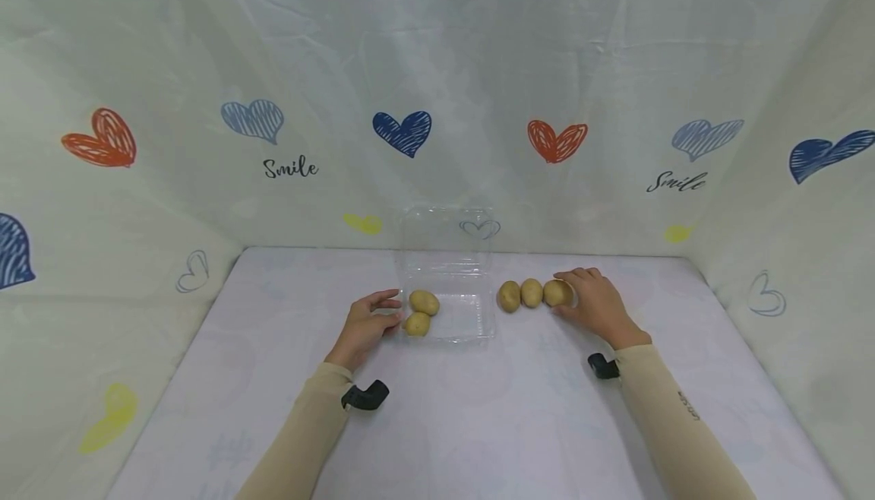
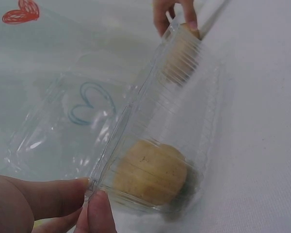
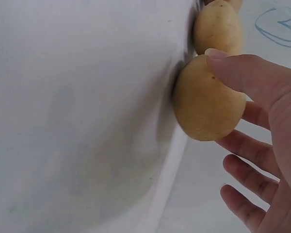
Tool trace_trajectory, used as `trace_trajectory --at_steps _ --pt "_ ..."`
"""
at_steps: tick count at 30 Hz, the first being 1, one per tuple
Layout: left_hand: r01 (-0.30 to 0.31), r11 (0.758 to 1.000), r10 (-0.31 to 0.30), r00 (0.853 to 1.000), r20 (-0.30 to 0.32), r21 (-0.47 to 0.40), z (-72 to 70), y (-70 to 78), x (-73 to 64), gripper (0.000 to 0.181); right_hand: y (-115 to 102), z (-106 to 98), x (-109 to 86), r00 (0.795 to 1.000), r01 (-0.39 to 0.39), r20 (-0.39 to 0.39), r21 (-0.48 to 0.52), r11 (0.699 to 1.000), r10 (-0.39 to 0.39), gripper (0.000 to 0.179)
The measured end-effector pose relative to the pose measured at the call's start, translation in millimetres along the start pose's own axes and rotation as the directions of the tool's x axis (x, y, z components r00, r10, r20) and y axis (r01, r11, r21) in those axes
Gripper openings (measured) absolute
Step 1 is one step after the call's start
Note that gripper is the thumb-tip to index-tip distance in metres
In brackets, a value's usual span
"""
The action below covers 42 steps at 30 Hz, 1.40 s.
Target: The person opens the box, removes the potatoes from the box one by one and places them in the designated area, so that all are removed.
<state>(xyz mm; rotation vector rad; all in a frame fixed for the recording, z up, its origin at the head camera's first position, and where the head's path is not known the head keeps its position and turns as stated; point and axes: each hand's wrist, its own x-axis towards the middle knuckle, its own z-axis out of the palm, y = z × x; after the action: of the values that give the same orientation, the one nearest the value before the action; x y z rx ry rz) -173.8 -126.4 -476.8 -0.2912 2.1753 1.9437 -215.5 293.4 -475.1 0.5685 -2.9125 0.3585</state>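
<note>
A clear plastic clamshell box (image 1: 468, 318) lies on the table with its lid (image 1: 444, 238) standing up at the back. Two potatoes, one behind (image 1: 424, 302) and one in front (image 1: 418, 324), sit in the left part of its base. My left hand (image 1: 365, 327) pinches the box's left rim between thumb and fingers, as the left wrist view shows. Right of the box, three potatoes form a row: a left one (image 1: 509, 296), a middle one (image 1: 532, 292) and a right one (image 1: 557, 293). My right hand (image 1: 595, 302) holds the right one between thumb and fingers.
The white table (image 1: 437, 424) ends at the back against a pale curtain (image 1: 465, 67) printed with hearts. More curtain hangs at both sides. A black wrist strap piece (image 1: 365, 395) sticks out from the left sleeve, another (image 1: 603, 366) from the right.
</note>
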Motion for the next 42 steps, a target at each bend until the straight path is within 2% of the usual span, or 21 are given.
trace_trajectory --at_steps 8,13,19,33,42 --pt "0.000 1.000 0.000 1.000 0.002 -0.004 0.3 1.5 -1.2 0.051 -19.7 -12.2 1.8 0.995 0.066 -0.077 0.008 0.998 -0.065 0.058" --pt "0.004 1.000 -0.004 1.000 0.004 -0.001 0.2 2.4 -1.7 0.050 -39.8 -19.6 6.1 0.991 0.106 -0.082 0.019 0.994 -0.104 0.058" --pt "-0.002 1.000 0.002 1.000 0.001 -0.006 0.4 3.1 -1.8 0.050 -62.3 -18.5 14.0 0.975 0.198 -0.111 0.036 0.980 -0.193 0.057" --pt "0.007 1.000 -0.007 1.000 -0.010 -0.011 0.9 1.6 -1.0 0.050 -104.8 -13.9 31.4 0.952 0.305 -0.030 0.065 0.950 -0.304 0.058" --pt "0.006 1.000 -0.006 1.000 -0.009 -0.005 1.0 1.3 -2.0 0.051 -120.3 -8.3 42.3 0.919 0.395 -0.003 0.049 0.917 -0.395 0.061"
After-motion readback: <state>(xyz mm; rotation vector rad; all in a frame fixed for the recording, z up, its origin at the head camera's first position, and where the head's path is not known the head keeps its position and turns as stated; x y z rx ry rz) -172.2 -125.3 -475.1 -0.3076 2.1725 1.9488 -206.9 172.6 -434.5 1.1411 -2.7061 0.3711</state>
